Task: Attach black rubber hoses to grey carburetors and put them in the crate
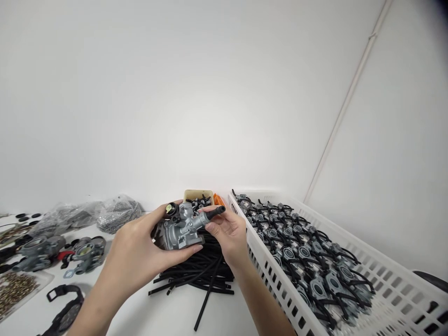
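The left hand (136,259) clasps the carburetor (180,228) above the hose pile (203,275) on the worktop (168,312). The right hand (229,235) has its grip pinched on the black hose (215,212) at the spigot. Best pushed straight, with the body steadied.

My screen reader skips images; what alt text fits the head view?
The left hand cradles a grey carburetor while the right hand pinches a black tube on its end, above a pile of black tubes. A white crate of similar carburetors stands to the right.
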Demonstrator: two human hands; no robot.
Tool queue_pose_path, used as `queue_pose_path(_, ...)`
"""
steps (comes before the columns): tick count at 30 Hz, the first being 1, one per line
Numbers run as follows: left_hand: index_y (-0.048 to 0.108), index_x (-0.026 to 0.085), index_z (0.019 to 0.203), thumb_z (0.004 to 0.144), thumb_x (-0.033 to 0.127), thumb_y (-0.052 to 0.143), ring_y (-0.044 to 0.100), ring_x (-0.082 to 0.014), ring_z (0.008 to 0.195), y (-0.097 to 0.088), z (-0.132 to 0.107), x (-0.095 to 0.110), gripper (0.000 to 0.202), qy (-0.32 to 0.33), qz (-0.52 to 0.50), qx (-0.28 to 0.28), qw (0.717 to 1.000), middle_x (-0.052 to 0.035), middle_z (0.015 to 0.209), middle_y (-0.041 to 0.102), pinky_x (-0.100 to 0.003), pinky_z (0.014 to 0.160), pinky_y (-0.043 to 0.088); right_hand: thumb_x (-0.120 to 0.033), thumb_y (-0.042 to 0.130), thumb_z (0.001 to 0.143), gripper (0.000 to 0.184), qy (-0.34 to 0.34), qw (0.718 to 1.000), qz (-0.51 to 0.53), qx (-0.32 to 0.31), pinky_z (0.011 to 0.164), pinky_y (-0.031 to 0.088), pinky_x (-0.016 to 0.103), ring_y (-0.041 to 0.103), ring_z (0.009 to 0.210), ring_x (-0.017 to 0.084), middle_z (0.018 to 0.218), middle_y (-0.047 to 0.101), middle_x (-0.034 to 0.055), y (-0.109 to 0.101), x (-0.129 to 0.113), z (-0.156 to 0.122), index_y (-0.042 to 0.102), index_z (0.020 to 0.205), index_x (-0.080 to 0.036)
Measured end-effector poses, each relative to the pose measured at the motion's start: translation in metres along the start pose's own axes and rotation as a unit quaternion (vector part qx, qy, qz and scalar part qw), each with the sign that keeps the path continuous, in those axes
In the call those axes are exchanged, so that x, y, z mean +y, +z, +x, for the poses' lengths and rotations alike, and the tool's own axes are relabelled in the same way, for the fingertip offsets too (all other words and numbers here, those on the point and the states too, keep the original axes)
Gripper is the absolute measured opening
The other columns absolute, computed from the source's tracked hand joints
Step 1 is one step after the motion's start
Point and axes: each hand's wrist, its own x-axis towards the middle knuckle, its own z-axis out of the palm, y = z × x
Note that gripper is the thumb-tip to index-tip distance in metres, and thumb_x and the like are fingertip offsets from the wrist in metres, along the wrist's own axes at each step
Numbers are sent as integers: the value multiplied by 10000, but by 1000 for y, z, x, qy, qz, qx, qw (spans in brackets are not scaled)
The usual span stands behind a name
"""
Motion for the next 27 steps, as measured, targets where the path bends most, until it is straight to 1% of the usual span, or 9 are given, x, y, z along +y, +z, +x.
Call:
queue_pose_path(5,626,240,1073,623,664,714,695,-235,746,0,1,4,625,-31,-32,-27,999,-24,872,739,-283,543,540,-301,779,740,221,21,1000,-8,7,784,584,304,704,847,186,937,752,43,-2,1,1,744,944,-225)
queue_pose_path(8,647,225,957,625,651,718,665,-203,608,-2,3,8,545,-26,-43,-23,998,-10,766,726,-265,475,511,-339,777,738,242,26,1000,-11,8,776,587,330,708,844,202,924,755,53,-1,1,1,735,941,-213)
queue_pose_path(10,650,219,911,630,649,715,643,-190,555,-3,4,10,518,-27,-47,-22,998,-5,718,715,-261,446,497,-349,766,749,236,25,1000,-8,4,792,582,340,707,866,206,929,754,52,-1,1,1,731,941,-217)
queue_pose_path(13,650,215,908,631,659,706,671,-217,615,-4,4,12,526,-34,-49,-24,998,-21,750,728,-264,439,497,-362,755,761,231,18,1000,-6,-5,822,573,361,704,892,214,947,752,58,-2,2,1,726,941,-219)
queue_pose_path(16,645,213,903,628,680,694,693,-243,690,-4,3,13,545,-45,-43,-28,998,-37,789,737,-267,442,497,-356,760,760,234,11,1000,-5,-5,807,566,337,700,864,197,932,749,59,-3,4,1,722,942,-213)
queue_pose_path(19,634,216,897,617,702,686,677,-219,618,-3,2,12,563,-53,-34,-31,998,-31,778,739,-270,436,499,-362,782,739,256,10,1000,13,2,780,560,311,694,836,180,900,741,49,-2,6,2,707,931,-209)
queue_pose_path(23,604,223,856,617,730,663,661,-214,560,0,1,11,563,-32,15,-4,999,-20,704,719,-287,435,497,-371,782,739,279,35,999,35,5,796,557,335,697,858,197,883,744,57,1,9,2,667,924,-196)
queue_pose_path(25,586,230,855,644,720,649,653,-212,535,2,-1,11,537,-10,50,24,998,-7,655,698,-288,428,480,-364,786,736,289,45,998,49,4,803,554,327,699,871,197,882,745,53,2,10,2,657,933,-197)
queue_pose_path(27,583,237,909,682,686,643,661,-215,546,5,-3,12,508,24,82,63,994,-2,664,697,-285,435,466,-372,790,730,329,48,997,57,6,806,550,313,696,882,192,888,741,47,3,10,1,667,983,-202)
